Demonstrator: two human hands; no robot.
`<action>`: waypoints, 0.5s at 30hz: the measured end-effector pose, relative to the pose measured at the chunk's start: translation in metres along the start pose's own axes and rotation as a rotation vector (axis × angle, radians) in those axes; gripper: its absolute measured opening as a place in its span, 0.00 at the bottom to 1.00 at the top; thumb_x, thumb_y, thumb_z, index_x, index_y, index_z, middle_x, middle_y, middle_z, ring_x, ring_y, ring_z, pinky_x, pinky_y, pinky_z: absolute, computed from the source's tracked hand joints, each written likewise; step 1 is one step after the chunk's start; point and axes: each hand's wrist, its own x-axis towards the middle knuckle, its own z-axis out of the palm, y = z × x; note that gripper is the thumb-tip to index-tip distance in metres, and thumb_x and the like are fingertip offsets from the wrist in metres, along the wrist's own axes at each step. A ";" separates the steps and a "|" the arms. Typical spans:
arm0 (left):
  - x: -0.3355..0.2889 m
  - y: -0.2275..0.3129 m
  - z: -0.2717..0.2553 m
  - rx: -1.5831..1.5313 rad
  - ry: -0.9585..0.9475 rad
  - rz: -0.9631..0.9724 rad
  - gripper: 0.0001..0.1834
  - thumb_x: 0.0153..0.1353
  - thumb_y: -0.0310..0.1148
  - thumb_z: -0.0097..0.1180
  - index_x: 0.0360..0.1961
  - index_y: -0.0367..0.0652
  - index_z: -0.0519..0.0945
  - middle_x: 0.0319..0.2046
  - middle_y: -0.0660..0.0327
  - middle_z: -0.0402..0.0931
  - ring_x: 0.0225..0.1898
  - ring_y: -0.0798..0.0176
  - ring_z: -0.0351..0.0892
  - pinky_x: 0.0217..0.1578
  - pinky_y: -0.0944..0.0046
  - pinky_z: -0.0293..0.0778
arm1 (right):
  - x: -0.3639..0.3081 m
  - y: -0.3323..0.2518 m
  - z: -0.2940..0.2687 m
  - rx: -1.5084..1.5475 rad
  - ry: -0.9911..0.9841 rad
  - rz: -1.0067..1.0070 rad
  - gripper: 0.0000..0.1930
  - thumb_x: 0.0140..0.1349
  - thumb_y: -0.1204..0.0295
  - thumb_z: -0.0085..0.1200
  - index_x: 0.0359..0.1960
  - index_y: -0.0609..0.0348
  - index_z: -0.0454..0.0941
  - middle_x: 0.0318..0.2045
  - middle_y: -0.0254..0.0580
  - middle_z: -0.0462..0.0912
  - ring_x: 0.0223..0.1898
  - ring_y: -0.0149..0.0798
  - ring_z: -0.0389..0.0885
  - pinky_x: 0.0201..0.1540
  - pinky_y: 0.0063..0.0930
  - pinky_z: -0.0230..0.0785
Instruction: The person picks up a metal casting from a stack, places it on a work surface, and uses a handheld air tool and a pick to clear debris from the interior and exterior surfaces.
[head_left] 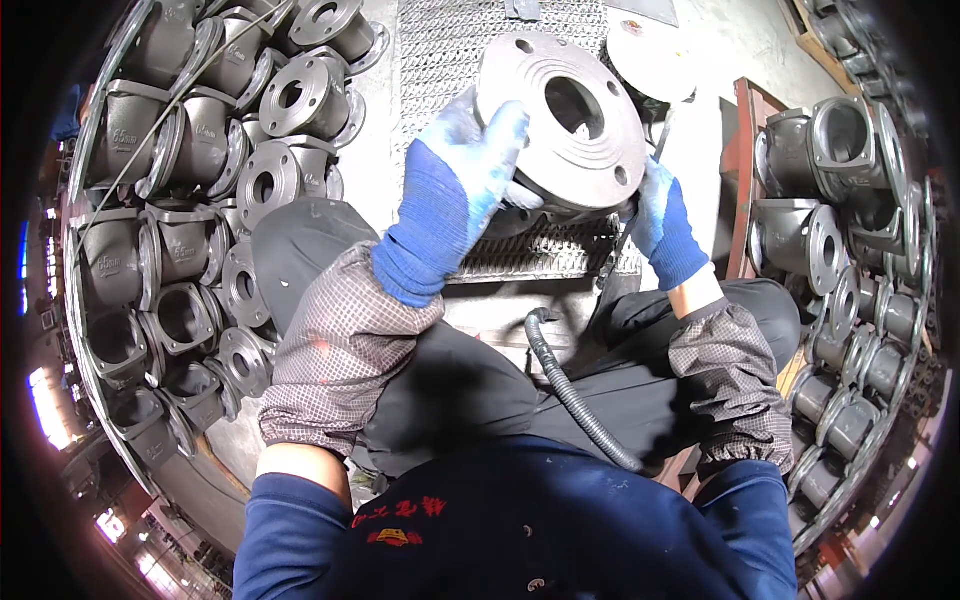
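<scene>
A grey cast-metal flanged valve body (610, 115) is tilted up in front of me, its round stepped flange with bolt holes and a central bore toward me. My left hand (480, 160), in a blue-and-white work glove, is closed on the flange's left edge, thumb over the near face. My right hand (655, 205), gloved alike, is closed at the lower right edge, its fingers partly hidden behind the casting. A thin dark rod or cable (664, 130) runs past the right hand; whether the hand also grips it I cannot tell.
Below the casting is a bench topped with textured metal mesh (440, 60). A round white disc (650, 60) sits at the far right. Similar castings are stacked at left (185, 240) and right (800, 240), beside a red metal frame (743, 180). A ribbed hose (570, 385) crosses my lap.
</scene>
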 end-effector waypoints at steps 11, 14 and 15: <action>0.029 0.009 -0.030 0.317 -0.065 -0.121 0.20 0.64 0.37 0.49 0.47 0.30 0.74 0.31 0.52 0.79 0.30 0.64 0.81 0.32 0.70 0.75 | 0.019 0.000 -0.010 0.149 -0.062 -0.031 0.18 0.67 0.67 0.36 0.53 0.66 0.68 0.47 0.45 0.77 0.45 0.36 0.78 0.50 0.30 0.71; 0.083 -0.028 -0.068 0.833 -0.123 0.877 0.19 0.63 0.32 0.45 0.50 0.28 0.70 0.41 0.46 0.76 0.43 0.54 0.78 0.45 0.64 0.73 | 0.020 -0.004 0.005 0.030 -0.149 -0.091 0.18 0.66 0.66 0.39 0.52 0.65 0.69 0.47 0.44 0.76 0.46 0.35 0.77 0.48 0.28 0.71; 0.078 -0.024 -0.071 0.839 -0.174 0.720 0.19 0.63 0.31 0.44 0.51 0.28 0.69 0.43 0.44 0.74 0.46 0.52 0.77 0.48 0.62 0.72 | 0.018 -0.001 0.007 -0.021 -0.173 -0.125 0.18 0.66 0.65 0.40 0.52 0.64 0.69 0.46 0.43 0.76 0.46 0.34 0.76 0.47 0.28 0.72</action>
